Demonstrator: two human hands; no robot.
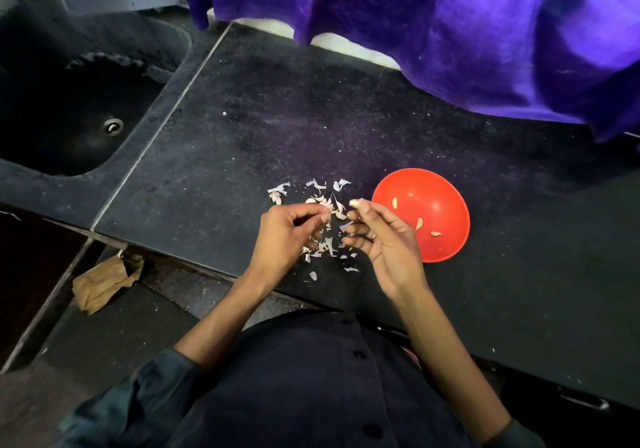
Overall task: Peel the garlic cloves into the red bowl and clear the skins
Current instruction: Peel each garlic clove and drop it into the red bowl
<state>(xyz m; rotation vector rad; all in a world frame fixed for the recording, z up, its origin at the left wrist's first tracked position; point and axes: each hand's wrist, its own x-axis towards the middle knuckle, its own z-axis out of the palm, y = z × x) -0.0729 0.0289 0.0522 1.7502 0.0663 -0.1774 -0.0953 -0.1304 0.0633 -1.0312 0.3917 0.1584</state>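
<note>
Countertop point(346, 101) roomy (skins point(325, 226) near edge).

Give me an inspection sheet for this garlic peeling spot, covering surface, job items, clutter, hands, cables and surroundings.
Surface: dark speckled stone counter, dusted with pale flecks.
Job's things: round red plastic bowl at right, holding three peeled garlic cloves; one garlic clove still being worked.
Clutter: papery white garlic skins scattered beside the bowl and under the hands.
Hands: right hand pinches the clove in its fingers; left hand has its fingers curled, whether round a bit of skin I cannot tell.
Cables: nothing seen.
Surroundings: dark sink with a metal drain at left; purple cloth hanging behind; crumpled brown paper bag on the floor below.
</note>
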